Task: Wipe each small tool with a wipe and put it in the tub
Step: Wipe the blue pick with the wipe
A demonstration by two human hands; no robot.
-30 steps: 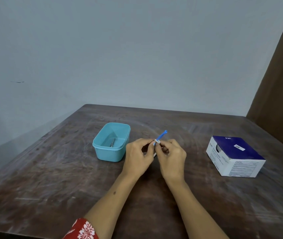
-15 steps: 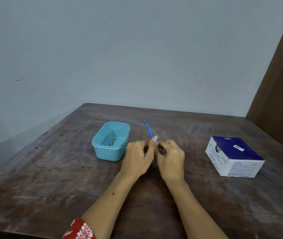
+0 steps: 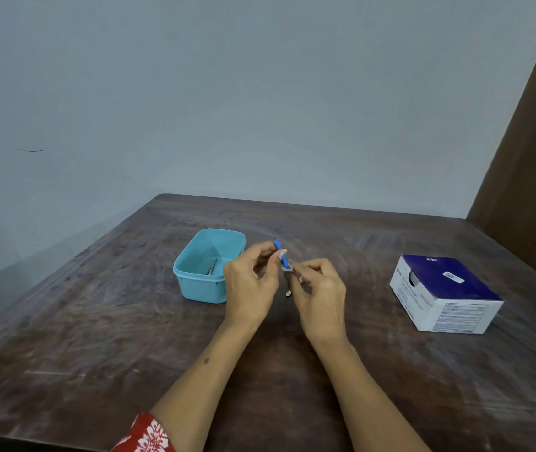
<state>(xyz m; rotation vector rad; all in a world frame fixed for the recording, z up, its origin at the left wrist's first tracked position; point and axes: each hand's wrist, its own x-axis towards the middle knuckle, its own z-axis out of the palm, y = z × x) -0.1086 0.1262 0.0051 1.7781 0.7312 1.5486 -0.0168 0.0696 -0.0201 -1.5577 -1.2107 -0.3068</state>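
Observation:
My left hand (image 3: 249, 282) pinches a thin blue-handled tool (image 3: 279, 252) that points up and away, with a fine metal tip at its far end. My right hand (image 3: 319, 291) holds a small white wipe (image 3: 287, 267) wrapped around the tool's lower end, just right of the left thumb. Both hands hover over the table a little right of the light blue tub (image 3: 208, 265). A small metal tool (image 3: 211, 267) lies on the tub's floor. A small pale scrap (image 3: 288, 293) shows between the hands near the table.
A blue and white box (image 3: 446, 292) lies on the dark wooden table (image 3: 97, 321) at the right, with a round opening in its left side. A grey wall stands behind the table, and a brown panel rises at the far right.
The blue tool swung from leaning right to leaning left and away. My hands have drawn slightly apart, and the wipe now sits at the tool's lower end.

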